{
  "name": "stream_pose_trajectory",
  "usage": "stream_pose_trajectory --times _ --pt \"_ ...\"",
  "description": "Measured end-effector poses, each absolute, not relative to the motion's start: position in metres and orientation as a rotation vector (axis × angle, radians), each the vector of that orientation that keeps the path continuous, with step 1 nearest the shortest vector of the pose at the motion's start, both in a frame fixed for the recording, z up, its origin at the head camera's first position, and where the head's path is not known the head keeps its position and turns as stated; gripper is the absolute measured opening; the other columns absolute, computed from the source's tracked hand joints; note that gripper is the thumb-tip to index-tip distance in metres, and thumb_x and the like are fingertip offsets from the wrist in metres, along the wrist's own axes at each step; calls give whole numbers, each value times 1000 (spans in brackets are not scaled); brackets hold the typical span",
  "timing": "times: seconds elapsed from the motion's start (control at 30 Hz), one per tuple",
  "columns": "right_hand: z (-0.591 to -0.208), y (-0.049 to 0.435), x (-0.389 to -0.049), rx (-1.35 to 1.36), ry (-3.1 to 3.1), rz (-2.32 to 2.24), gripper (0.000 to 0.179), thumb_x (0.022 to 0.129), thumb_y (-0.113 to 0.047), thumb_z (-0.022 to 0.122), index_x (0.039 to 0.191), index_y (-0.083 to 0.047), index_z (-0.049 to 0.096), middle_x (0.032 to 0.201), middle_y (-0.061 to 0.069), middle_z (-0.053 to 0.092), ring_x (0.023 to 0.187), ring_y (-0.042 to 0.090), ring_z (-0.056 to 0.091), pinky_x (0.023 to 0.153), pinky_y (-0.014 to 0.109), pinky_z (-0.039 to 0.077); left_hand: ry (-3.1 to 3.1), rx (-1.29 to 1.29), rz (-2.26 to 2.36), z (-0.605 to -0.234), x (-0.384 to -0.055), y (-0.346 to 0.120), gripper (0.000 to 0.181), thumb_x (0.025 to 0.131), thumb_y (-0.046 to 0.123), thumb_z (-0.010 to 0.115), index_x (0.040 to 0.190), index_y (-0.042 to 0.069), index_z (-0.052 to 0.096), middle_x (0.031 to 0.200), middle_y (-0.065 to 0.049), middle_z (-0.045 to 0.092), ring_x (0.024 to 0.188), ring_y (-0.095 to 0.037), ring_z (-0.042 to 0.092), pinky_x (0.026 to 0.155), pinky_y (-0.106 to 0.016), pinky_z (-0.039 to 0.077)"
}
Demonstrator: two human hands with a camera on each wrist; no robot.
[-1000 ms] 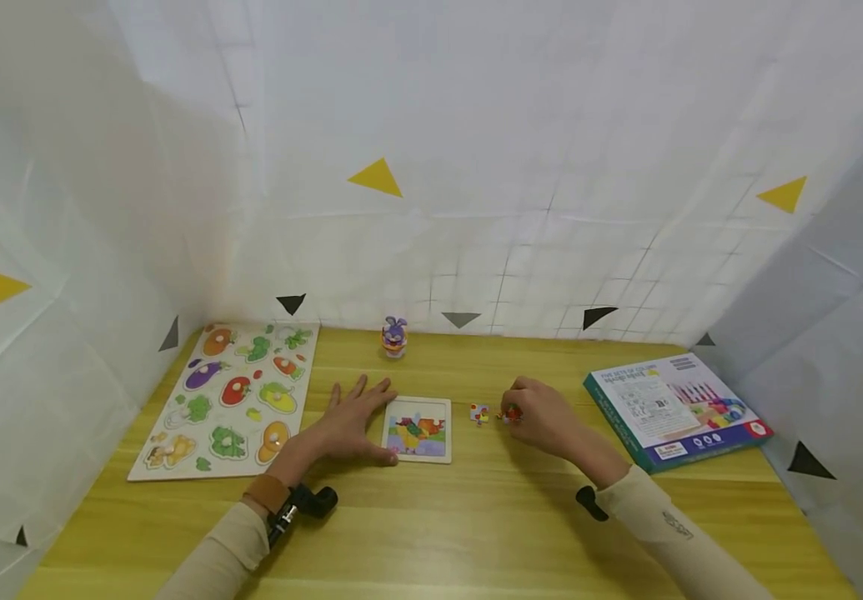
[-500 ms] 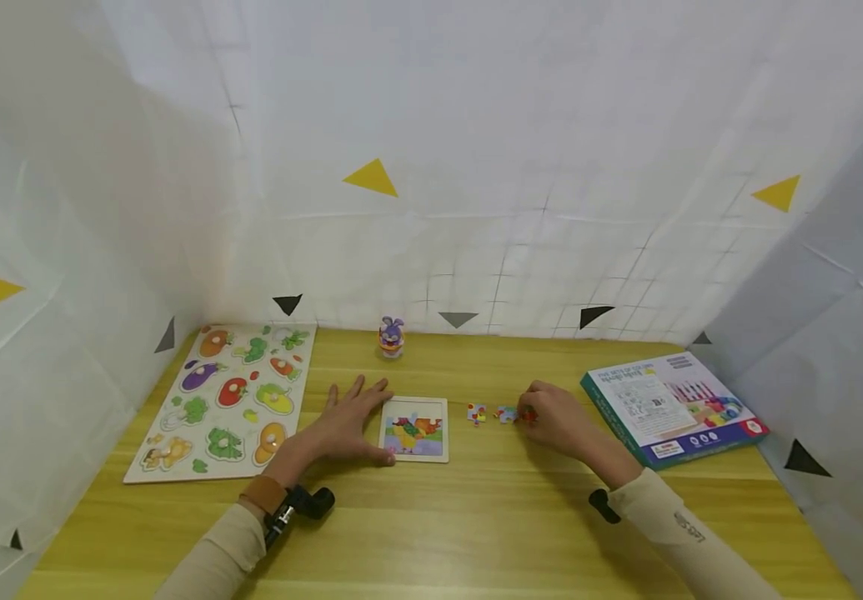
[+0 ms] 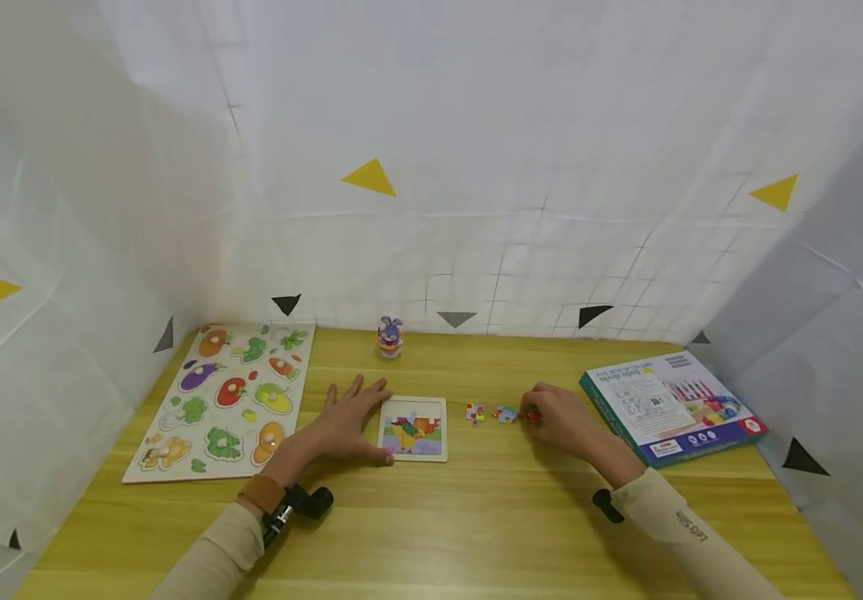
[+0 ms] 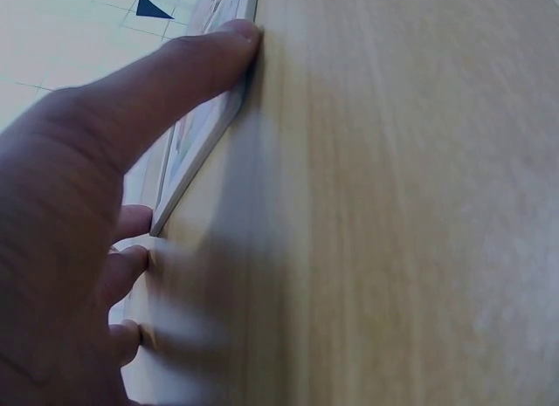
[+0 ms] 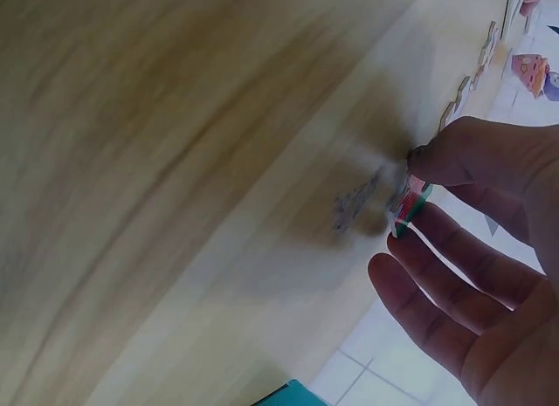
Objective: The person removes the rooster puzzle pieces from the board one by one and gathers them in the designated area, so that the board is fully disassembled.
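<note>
My left hand [image 3: 343,425] lies with straight, spread fingers at the left edge of a small jigsaw puzzle tray [image 3: 440,406]. In the left wrist view its thumb [image 4: 188,70] reaches over the near edge of the frame. The tray shows a partly assembled cartoon picture, with a bare strip along its top. My right hand [image 3: 560,418] pinches a red and green puzzle piece [image 5: 410,205] between thumb and fingertips, close to the tabletop. Left of that hand, a puzzle piece [image 3: 474,412] and a second bluish puzzle piece [image 3: 506,413] lie in a row.
A large vegetable peg board [image 3: 209,400] lies at the left. Behind the tray stands a purple rabbit figurine [image 3: 389,337]. A flat teal-edged box [image 3: 671,408] rests at the right. White sheeting [image 3: 476,125] encloses the back and sides of the wooden table [image 3: 439,533].
My right hand has moved a little to the right with its puzzle piece, uncovering the bluish piece beside it. The left hand stays at the tray. The view has shifted slightly.
</note>
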State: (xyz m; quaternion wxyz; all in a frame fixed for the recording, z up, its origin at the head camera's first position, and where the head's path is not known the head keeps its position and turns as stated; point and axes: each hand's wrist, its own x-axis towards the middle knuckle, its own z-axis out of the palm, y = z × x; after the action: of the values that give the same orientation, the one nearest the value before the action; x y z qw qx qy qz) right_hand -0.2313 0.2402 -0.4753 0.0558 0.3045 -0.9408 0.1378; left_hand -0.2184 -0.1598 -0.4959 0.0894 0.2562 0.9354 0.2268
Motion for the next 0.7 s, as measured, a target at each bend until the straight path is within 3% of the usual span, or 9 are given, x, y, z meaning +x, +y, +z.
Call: stream_pose_trajectory --times 0.4,0.7 --pt "-466 233 -231 945 -2846 424 21 76 -2 82 94 -7 73 94 7 65 79 21 62 67 37 53 2784 762 679 -493 -219 -160 110 70 68 80 157 16 36 166 -5 19 151 -40 2 112 -70 -5" --pt "-461 185 -230 1006 -2847 506 22 77 -3 81 96 -6 72 99 7 66 87 25 64 76 42 54 2798 767 678 -494 -216 -159 108 71 66 81 156 14 37 165 -7 21 150 -42 5 111 -72 -3"
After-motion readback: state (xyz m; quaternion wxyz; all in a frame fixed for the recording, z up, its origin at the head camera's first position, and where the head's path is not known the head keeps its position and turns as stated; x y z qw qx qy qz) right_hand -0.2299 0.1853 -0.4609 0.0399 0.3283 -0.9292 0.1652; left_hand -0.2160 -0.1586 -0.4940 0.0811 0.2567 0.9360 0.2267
